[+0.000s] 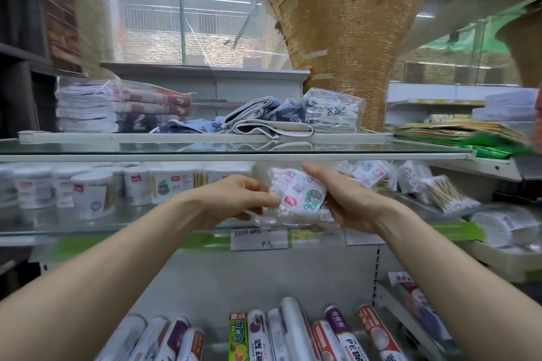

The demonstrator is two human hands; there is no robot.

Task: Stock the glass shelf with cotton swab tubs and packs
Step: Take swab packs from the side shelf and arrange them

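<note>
A clear pack of cotton swabs (296,195) with a white printed label is held between both hands, just above the front of the middle glass shelf (164,227). My left hand (234,201) grips its left edge with curled fingers. My right hand (346,199) wraps round its right side, thumb on top. Several white cotton swab tubs (91,193) stand in rows on the shelf's left half. More swab packs (445,189), some with wooden sticks, lie at the right end of the shelf.
The upper glass shelf (234,148) carries folded towels (272,117) and bagged cloths. Rolls of plastic wrap (293,331) lie on the shelf below. A price label (258,239) hangs on the shelf's green front strip. A textured brown pillar (346,23) rises behind.
</note>
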